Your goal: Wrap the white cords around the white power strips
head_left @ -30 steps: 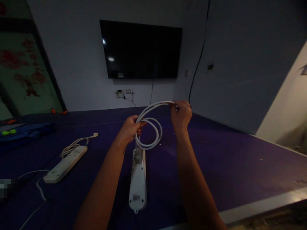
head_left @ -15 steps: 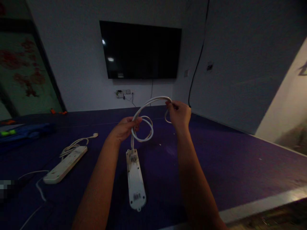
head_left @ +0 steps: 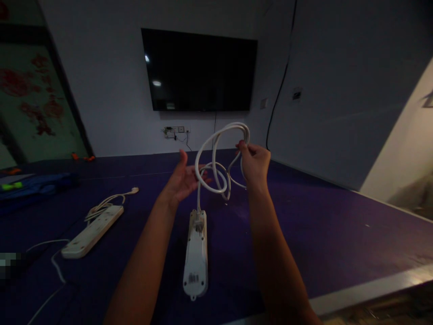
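A white power strip (head_left: 196, 255) hangs or lies underside up in front of me; which of the two I cannot tell. Its white cord (head_left: 219, 131) rises from the top end and bends into loose loops between my hands. My right hand (head_left: 254, 163) is closed, pinching the cord at the right side of the loops. Beside the left part of the loops, my left hand (head_left: 184, 180) is open, thumb up and fingers spread behind the cord. A plug (head_left: 199, 224) shows at the strip's upper end.
On the purple surface (head_left: 304, 234) to the left lies a second white power strip (head_left: 93, 232) with its coiled cord and plug (head_left: 135, 190). Farther left is blue cloth (head_left: 50, 184). A television (head_left: 203, 72) hangs on the wall, above sockets (head_left: 177, 130). A pale edge (head_left: 372, 284) runs front right.
My left hand has let go of the cord and opened. The loops have loosened and spread rightward, while the right hand keeps its pinch. The power strip has swung slightly right.
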`<action>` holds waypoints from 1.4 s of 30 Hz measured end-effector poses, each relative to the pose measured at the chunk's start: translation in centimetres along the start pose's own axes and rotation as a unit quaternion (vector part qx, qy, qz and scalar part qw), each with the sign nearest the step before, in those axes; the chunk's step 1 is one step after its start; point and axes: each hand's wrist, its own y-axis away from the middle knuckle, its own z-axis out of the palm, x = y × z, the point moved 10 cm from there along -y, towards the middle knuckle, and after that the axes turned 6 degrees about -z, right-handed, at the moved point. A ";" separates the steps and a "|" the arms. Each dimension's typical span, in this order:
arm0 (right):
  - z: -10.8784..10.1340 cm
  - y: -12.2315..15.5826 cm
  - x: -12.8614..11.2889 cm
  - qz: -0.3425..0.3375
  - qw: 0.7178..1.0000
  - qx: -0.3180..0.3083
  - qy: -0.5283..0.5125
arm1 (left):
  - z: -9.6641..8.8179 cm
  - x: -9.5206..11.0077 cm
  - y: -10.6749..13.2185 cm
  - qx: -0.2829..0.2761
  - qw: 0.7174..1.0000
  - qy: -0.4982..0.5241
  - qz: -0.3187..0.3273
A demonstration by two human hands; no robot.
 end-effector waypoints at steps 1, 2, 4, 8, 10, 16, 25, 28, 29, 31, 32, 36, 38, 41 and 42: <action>-0.3 -0.1 0.3 0.012 1.000 0.011 -0.018 | -0.1 0.1 0.0 0.007 1.000 0.003 0.003; -0.7 -0.2 0.7 0.025 0.999 0.020 -0.036 | -0.2 0.2 0.0 0.017 1.000 0.001 0.010; -1.2 -0.3 1.4 0.049 0.996 0.030 -0.067 | -0.4 0.4 0.0 0.038 0.999 -0.017 0.032; -1.5 -0.5 2.4 0.091 0.990 0.021 -0.104 | -0.8 0.5 0.1 0.073 0.993 -0.060 0.069; -1.8 -0.6 2.8 0.102 0.989 0.017 -0.102 | -1.3 0.9 0.2 0.101 0.988 -0.070 0.088; -5.0 -1.6 4.6 0.070 0.995 0.063 0.017 | -4.5 4.3 1.8 0.232 0.952 -0.080 0.186; -8.2 -1.6 9.2 0.131 0.921 -0.011 0.366 | -5.6 8.9 6.1 0.299 0.891 -0.052 0.337; -7.5 -0.8 12.7 0.171 0.897 -0.083 0.398 | -5.3 9.4 6.6 0.298 0.883 -0.035 0.359; -7.2 -0.4 13.9 0.187 0.890 -0.105 0.402 | -5.2 9.4 6.7 0.297 0.882 -0.028 0.365; -6.3 0.4 15.9 0.196 0.885 -0.141 0.397 | -5.0 9.5 6.8 0.292 0.878 -0.010 0.379; -5.8 0.8 16.6 0.196 0.886 -0.151 0.393 | -5.0 9.4 6.8 0.291 0.876 0.001 0.386; -3.0 2.4 18.6 0.189 0.882 -0.221 0.370 | -5.2 9.0 6.7 0.287 0.868 0.034 0.403; -1.3 3.2 19.1 0.184 0.876 -0.266 0.358 | -5.2 8.9 6.7 0.282 0.865 0.040 0.413; 0.9 4.2 19.3 0.172 0.870 -0.332 0.323 | -5.2 9.0 6.9 0.277 0.859 0.044 0.429; 1.4 4.5 19.3 0.171 0.868 -0.350 0.310 | -5.2 9.0 7.0 0.277 0.858 0.044 0.431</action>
